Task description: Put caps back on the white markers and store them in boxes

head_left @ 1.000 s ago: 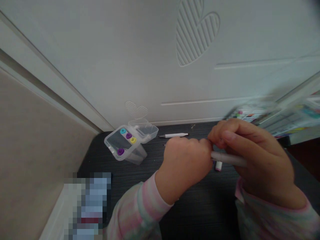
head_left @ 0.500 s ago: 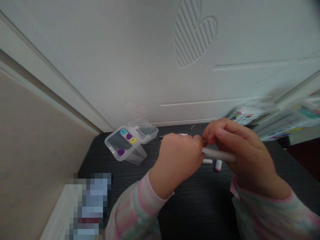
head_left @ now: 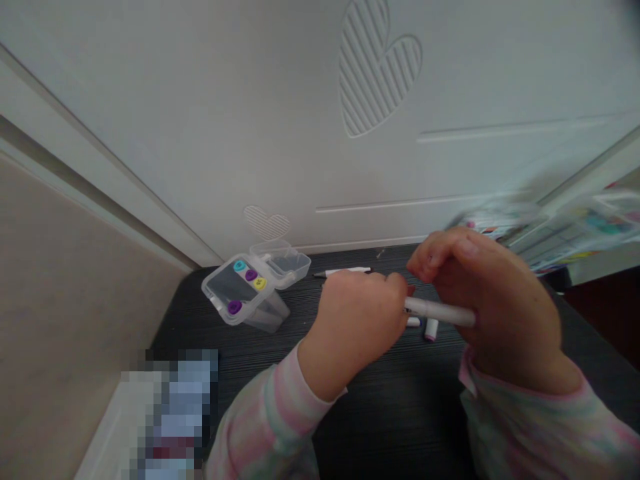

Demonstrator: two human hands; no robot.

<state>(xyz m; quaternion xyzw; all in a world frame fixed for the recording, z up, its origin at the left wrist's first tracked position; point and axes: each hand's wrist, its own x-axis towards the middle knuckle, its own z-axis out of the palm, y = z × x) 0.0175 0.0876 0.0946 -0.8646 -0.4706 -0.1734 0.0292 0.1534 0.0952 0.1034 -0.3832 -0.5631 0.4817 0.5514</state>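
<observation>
My left hand [head_left: 361,317] is closed around a white marker pen [head_left: 440,311], which sticks out to the right above the dark table. My right hand [head_left: 497,307] is half curled with its palm towards the pen, and the pen's right end meets the palm. Its fingers arch above the pen without wrapping round it, a little apart from my left hand. Under the pen lie a small white cap with a pink end [head_left: 431,331] and a white piece with a blue end [head_left: 413,322], partly hidden by my left hand.
At the left stands a clear plastic box [head_left: 270,313], lid open, with coloured buttons. Behind my left hand lies another white marker [head_left: 345,271]. A white panel with hearts [head_left: 380,67] backs the black table [head_left: 380,400]. Clear bags [head_left: 580,233] stand at the right. A blurred item [head_left: 183,407] is lower left.
My right fingers have drawn away from my left hand and loosened. The view has shifted slightly, and more of the marker behind my left hand now shows.
</observation>
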